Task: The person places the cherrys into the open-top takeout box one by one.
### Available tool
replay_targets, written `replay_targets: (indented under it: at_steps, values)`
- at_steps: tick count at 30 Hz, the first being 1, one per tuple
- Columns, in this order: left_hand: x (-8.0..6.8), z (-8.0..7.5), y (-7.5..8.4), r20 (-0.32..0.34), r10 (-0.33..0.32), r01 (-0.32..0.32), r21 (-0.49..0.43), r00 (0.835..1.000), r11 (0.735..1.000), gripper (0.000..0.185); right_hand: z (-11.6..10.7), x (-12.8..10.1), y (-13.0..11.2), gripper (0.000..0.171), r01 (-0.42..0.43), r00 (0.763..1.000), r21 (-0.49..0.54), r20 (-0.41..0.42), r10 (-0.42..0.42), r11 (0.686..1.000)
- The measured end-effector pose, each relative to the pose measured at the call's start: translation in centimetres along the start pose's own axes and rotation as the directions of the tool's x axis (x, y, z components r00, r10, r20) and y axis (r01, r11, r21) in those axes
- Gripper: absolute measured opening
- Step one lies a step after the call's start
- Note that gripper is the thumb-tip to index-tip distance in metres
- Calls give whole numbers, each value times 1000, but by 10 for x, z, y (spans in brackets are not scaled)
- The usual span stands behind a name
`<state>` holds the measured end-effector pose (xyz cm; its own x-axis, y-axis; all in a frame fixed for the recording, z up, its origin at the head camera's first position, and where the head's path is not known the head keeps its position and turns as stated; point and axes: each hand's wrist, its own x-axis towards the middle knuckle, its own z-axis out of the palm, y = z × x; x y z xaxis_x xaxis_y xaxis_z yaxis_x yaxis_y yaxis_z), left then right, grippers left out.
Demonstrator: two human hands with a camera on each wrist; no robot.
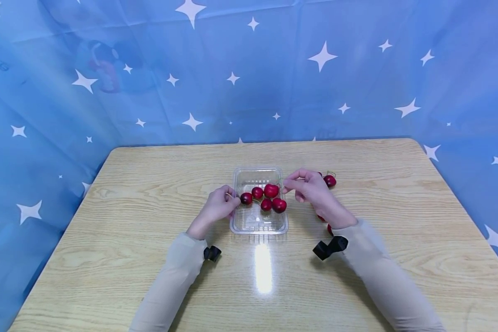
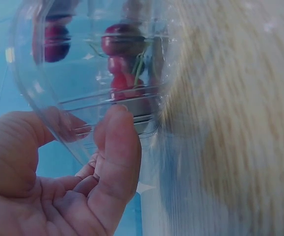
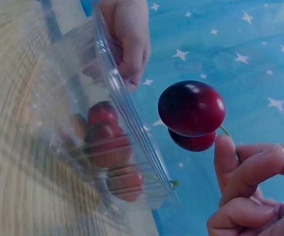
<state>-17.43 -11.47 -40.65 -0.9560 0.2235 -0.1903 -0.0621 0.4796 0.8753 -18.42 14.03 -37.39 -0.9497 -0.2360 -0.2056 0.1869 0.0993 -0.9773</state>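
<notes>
At far left, left hand (image 1: 217, 206) curled on tray (image 1: 258, 226) edge, steadying. Between hands, several cherries (image 1: 266, 197) already inside. At right, right hand (image 1: 311, 186) pinching a stemmed cherry (image 3: 191, 108) over tray; loose cherries (image 1: 329, 180) beyond remaining.

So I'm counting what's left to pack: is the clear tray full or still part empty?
Part empty. The clear tray holds about five cherries at its far end; its near half is bare.
</notes>
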Motion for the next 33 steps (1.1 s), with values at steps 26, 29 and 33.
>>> replay_targets:
  at_steps: [26,29,33]
  values:
    - [1,1,-1,-14,2,-3,-22,1000,1000,7,46,1,5,7,59,998,-262,38,-51,963]
    - [1,1,-1,-15,2,-2,-17,1000,1000,8,49,1,5,6,78,997,-338,40,-68,938]
    - [1,1,0,-14,0,-1,-12,1000,1000,8,52,0,6,7,114,993,-415,57,-100,903]
